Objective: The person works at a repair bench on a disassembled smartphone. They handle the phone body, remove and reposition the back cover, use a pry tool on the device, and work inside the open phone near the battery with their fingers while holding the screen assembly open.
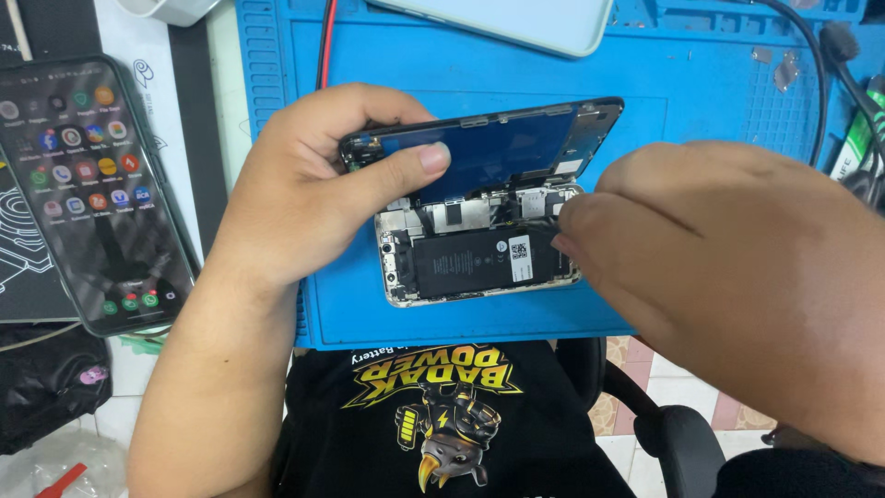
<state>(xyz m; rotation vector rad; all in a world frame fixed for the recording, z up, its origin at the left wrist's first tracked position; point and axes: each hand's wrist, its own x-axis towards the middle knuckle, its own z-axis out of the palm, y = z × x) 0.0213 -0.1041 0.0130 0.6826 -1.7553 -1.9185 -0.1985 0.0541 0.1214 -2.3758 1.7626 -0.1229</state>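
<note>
1. Nearest the camera: the person's black T-shirt (442, 424) with a yellow cartoon print, and a black chair armrest (678, 443) at lower right over a tiled floor (728, 406).
2. Right hand (728, 267) comes in from the right, fingers bunched to a pinch at the right end of the opened phone body (475, 258). Fingertips sit just over the upper right corner of the internals. Something thin may be held between them, but I cannot tell; the grip itself is closed tight.
3. Left hand (323, 184) grasps the lifted screen panel (489, 148): thumb pressed across its blue inner face, fingers wrapped behind its left end. Panel is tilted up from the body, hinged open along the far long edge, its near edge raised.
4. Phone body lies flat on the blue work mat (645, 83), near the mat's front edge, long side toward the person. Black battery (479, 261) fills the middle; metal shields and connectors show in a strip above it.
5. Mat covers the table (217, 74) in front of the person. A red cable (325, 41) runs down across it at upper left, disappearing behind the left hand.
6. Second phone (92, 184), screen lit with rows of app icons, lies off the mat at left, well apart from the work.
7. Pale flat device (516, 23) rests at the mat's far edge. Black cables (830, 74) trail along the right side.
</note>
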